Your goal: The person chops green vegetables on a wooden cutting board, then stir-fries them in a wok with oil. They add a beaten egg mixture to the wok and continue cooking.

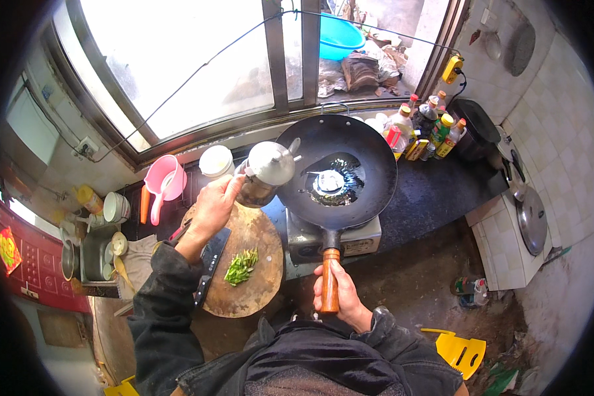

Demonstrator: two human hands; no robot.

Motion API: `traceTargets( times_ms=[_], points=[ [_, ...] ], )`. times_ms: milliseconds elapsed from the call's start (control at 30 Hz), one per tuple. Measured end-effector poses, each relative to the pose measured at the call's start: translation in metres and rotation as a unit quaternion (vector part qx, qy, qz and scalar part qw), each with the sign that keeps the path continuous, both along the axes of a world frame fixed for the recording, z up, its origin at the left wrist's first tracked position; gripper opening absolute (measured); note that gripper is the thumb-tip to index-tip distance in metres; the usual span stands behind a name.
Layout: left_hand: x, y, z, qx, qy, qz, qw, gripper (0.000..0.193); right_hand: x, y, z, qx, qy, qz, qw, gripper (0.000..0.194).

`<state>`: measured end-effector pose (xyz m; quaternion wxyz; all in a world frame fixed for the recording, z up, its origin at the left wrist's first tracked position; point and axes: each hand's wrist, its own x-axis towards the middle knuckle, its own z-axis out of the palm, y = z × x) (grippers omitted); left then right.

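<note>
My left hand [217, 203] grips a lidded metal pot [272, 166], which looks like an oil pot, by its near side. Its spout points right, over the rim of a black wok [302, 200]. Shiny liquid, likely oil, pools in the wok's bottom [344, 195]. My right hand [347, 297] is closed around the wok's wooden handle [330, 282]. Beneath the wok sits a metal gas stove [302, 235], mostly hidden. On a round wooden chopping board [265, 232] lie chopped green vegetables [241, 267]. A cleaver [218, 250] rests along the board's left side, partly behind my left forearm.
Bottles of seasoning [428, 123] crowd the dark countertop [425, 193] right of the wok. A white tub [216, 161] and a pink dipper [165, 175] stand at the left, near a sink [99, 247] with bowls. The window [297, 54] runs behind. A yellow plastic object [460, 349] is low at right.
</note>
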<state>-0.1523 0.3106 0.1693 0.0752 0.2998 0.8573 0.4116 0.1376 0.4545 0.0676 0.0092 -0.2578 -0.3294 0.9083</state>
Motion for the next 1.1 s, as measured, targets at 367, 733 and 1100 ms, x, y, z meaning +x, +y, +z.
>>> traceTargets(
  times_ms=[367, 733, 1100],
  points=[
    [0.000, 0.001, -0.006, 0.235, -0.170, -0.041, 0.956, 0.046, 0.000, 0.000, -0.004, -0.004, 0.002, 0.000, 1.000, 0.050],
    [-0.013, 0.007, -0.036, 0.334, -0.162, -0.021, 0.928, 0.046, 0.003, 0.000, -0.005, -0.017, -0.010, -0.007, 1.000, 0.048],
    [-0.047, -0.010, -0.091, 0.300, -0.095, 0.077, 0.946, 0.045, 0.004, 0.004, 0.006, 0.031, 0.006, 0.013, 0.999, 0.033]
  ],
)
